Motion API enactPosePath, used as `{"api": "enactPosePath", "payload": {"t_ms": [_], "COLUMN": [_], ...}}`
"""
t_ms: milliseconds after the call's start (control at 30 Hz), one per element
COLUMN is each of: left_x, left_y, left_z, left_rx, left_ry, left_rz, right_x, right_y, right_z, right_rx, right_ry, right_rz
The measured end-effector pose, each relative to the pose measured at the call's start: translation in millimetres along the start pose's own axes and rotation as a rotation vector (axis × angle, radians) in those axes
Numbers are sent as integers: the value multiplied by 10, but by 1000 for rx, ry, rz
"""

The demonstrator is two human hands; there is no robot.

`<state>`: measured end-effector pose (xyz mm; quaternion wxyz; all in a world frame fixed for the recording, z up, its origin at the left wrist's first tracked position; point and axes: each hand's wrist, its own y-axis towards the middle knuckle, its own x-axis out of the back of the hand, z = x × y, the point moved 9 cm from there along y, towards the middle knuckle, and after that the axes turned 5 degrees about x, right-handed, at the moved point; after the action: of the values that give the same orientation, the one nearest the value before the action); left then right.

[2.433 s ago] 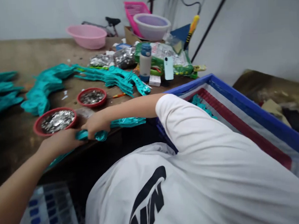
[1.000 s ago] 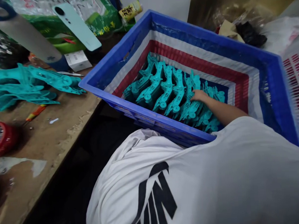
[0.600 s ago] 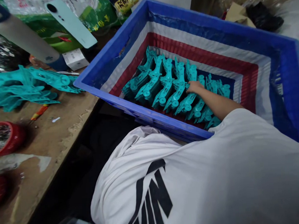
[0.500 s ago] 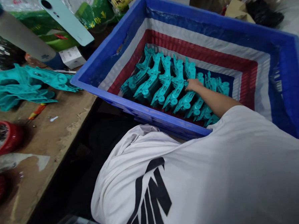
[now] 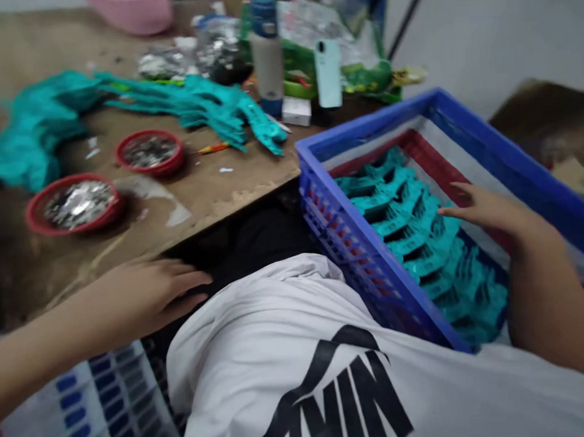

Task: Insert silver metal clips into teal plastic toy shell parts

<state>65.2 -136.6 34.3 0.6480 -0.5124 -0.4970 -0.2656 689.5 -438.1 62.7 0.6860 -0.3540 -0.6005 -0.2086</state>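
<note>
Rows of teal moulded plastic pieces (image 5: pixel 410 238) lie packed and overlapping inside a blue plastic crate (image 5: pixel 345 248) lined with white and red striped sheeting, lower right of the frame. Each piece's long axis runs roughly left to right, tipped up toward the right, and the rows step down toward the lower right; fine detail is blurred. The right hand (image 5: pixel 487 211) is open, fingers spread flat above the rows' right end; contact with them cannot be told. The left hand (image 5: pixel 149 294) is open and empty, fingers loosely apart, just off the front edge of the worn wooden bench (image 5: pixel 232 195). Neither pinches anything. The step in hand looks like laying pieces in order in the crate; another placement would call for a fresh piece in hand, set snug against the last row. Upper middle of the bench sits a heap of loose teal plastic pieces (image 5: pixel 203 109); left of it, two shallow red bowls (image 5: pixel 67 179) of silver scraps (image 5: pixel 78 205)
</note>
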Motion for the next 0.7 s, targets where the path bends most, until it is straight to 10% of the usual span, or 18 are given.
{"api": "enactPosePath", "payload": {"t_ms": [167, 333, 533, 700], "left_x": [-48, -290, -452, -353], "left_y": [427, 532, 439, 475], "left_z": [-386, -371, -200, -23], "left_rx": [-204, -209, -54, 12], "left_ry": [-95, -138, -131, -226], "left_rz": [50, -23, 159, 98], "right_x": [1157, 1478, 1077, 49], "right_y": [-97, 21, 1587, 2577], "right_z": [1849, 4318, 6666, 7664], "right_rx": [529, 1111, 1182, 1092], "right_ry": [66, -98, -256, -435], "right_rz": [-275, -230, -155, 54]}}
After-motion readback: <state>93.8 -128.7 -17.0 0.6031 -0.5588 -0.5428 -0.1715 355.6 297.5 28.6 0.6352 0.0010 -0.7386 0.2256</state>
